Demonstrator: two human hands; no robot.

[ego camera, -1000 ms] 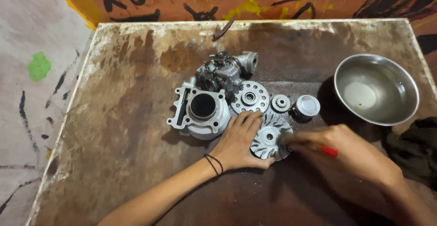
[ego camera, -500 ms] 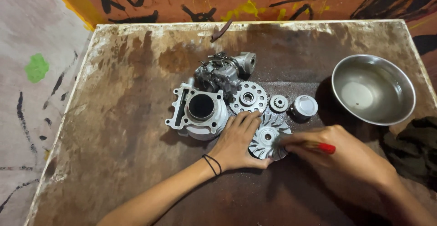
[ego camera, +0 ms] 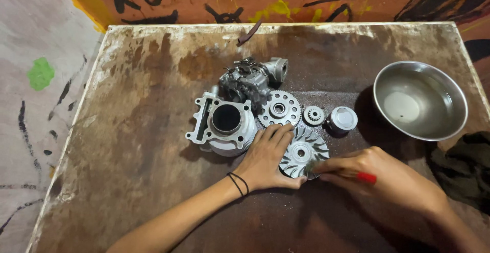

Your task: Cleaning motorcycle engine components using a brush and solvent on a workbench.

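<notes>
Left hand [ego camera: 268, 158] lies flat, steadying the finned silver metal disc [ego camera: 303, 153]; right hand [ego camera: 380, 174], pinching a red-handled tool [ego camera: 357, 175], could slip and skid the disc into the small toothed gear [ego camera: 313, 115].

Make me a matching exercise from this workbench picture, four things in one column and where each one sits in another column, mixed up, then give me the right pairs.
Things:
1. steel bowl
2. finned disc
3. engine cylinder
4. dark cloth

Places:
A. under the left hand, with the right hand at its rim
B. at the table's right edge, nearest the camera
C. far right, behind the cloth
D. left end of the group of metal parts

Pairs: 1-C, 2-A, 3-D, 4-B
</notes>
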